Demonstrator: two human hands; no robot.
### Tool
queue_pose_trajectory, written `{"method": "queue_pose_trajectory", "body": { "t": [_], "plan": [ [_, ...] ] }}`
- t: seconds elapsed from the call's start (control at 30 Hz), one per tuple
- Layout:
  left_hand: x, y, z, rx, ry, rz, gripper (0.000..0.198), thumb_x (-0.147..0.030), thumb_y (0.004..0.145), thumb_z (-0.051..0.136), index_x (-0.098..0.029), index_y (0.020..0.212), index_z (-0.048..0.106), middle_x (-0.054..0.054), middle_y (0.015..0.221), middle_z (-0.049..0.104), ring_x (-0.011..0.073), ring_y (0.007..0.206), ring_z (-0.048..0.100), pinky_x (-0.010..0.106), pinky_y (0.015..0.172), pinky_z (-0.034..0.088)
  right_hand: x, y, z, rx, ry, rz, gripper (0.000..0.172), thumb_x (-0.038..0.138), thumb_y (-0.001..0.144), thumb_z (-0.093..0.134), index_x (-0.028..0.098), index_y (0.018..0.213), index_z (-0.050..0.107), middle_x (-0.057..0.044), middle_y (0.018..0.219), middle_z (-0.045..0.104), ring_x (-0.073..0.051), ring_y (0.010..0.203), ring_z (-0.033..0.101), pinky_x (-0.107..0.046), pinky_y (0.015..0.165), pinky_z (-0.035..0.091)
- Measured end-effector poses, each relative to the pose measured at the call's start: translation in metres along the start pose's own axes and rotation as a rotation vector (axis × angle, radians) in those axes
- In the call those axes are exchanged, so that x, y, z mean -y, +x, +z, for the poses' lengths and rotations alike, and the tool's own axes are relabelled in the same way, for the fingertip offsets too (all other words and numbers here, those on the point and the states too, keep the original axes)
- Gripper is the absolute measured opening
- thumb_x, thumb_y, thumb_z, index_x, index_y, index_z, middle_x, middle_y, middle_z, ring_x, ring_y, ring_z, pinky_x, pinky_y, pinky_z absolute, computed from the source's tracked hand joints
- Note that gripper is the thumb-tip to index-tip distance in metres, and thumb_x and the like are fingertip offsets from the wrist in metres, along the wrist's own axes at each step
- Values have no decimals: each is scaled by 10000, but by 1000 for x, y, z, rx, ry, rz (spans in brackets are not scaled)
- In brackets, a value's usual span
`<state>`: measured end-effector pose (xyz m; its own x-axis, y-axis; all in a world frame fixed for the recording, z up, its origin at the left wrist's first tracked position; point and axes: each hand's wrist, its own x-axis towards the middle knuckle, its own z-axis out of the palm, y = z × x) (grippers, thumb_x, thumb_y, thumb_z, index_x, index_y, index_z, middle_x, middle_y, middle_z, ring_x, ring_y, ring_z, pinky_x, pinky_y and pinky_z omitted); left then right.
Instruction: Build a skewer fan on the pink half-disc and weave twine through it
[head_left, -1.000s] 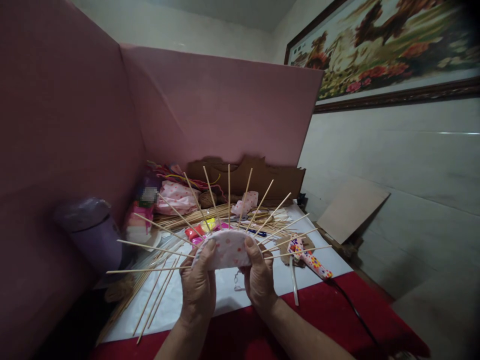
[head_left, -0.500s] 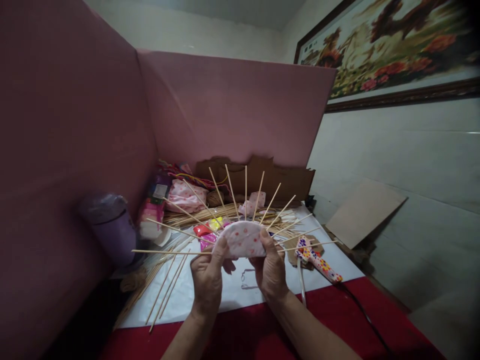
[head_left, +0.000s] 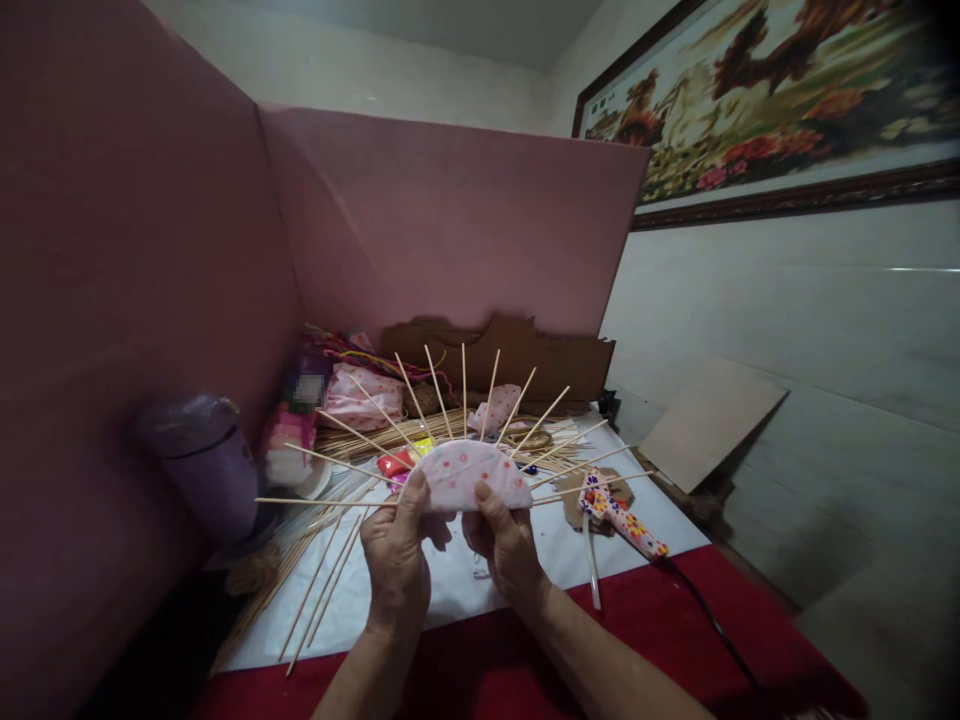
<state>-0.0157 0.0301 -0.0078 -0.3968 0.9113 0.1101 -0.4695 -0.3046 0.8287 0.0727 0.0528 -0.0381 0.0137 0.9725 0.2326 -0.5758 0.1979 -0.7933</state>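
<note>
A: What surrounds the hands?
B: Pink boards [head_left: 450, 220] wall off the back and left edges of the desk [head_left: 675, 620], and a framed picture [head_left: 772, 100] hangs high on the right. Brown cardboard [head_left: 525, 350] leans along the back edge. A purple tub [head_left: 210, 470] stands at the left edge, a bundle of loose sticks [head_left: 375, 435] lies toward the back, and a flower-patterned glue gun [head_left: 619, 515] lies near the right edge.
A: And the hands?
B: Both grip a spotted fabric half-disc [head_left: 472, 478], raised above the desk's front middle. The left hand [head_left: 394, 565] is at its lower left and the right hand [head_left: 506, 545] at its lower right, with thumbs on the near face. Thin skewers [head_left: 464, 390] fan from its curved rim.
A: Anything blocked?
B: The fan crosses the clutter behind it — the coloured packets and pink cloth there are hard to sort out. One bottle's label is blurred, and the fingers behind the fabric are hidden.
</note>
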Motion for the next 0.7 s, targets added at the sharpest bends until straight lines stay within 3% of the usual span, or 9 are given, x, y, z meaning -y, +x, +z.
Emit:
{"method": "queue_pose_trajectory", "body": {
  "t": [0.2,0.4,0.47,0.6,0.7],
  "plan": [
    [2,-1,2,-20,-13,-98,334,-409,645,734,-102,566,632,6,429,568,77,332,452,193,346,334,-3,0,0,-94,-4,-15,363,429,716,693,172,593,468,89,401,405,-30,325,306,-147,314,196],
    [5,-6,5,130,-64,-177,332,-419,635,746,-118,615,607,-15,477,553,79,389,480,178,339,344,-8,-2,-1,-148,23,-4,365,439,698,702,171,576,486,86,392,423,-36,311,321,-151,292,234],
    [7,-7,6,151,-3,-197,341,-410,626,757,-133,577,563,-37,425,505,64,338,425,166,300,288,-7,-4,0,-152,12,36,399,458,678,714,178,544,462,88,373,410,-41,301,328,-155,286,247],
    [9,-7,8,64,45,-271,450,-422,583,771,-170,459,419,-98,296,319,20,235,234,149,257,154,-6,-6,2,-176,28,82,425,449,638,752,179,534,440,103,362,382,-23,294,309,-136,302,246],
    [9,-7,9,33,45,-305,502,-441,543,779,-182,419,368,-96,269,294,19,217,209,152,250,124,-6,-6,2,-179,27,86,410,452,647,745,180,554,453,104,366,381,-24,295,308,-135,303,232]
  ]
}}
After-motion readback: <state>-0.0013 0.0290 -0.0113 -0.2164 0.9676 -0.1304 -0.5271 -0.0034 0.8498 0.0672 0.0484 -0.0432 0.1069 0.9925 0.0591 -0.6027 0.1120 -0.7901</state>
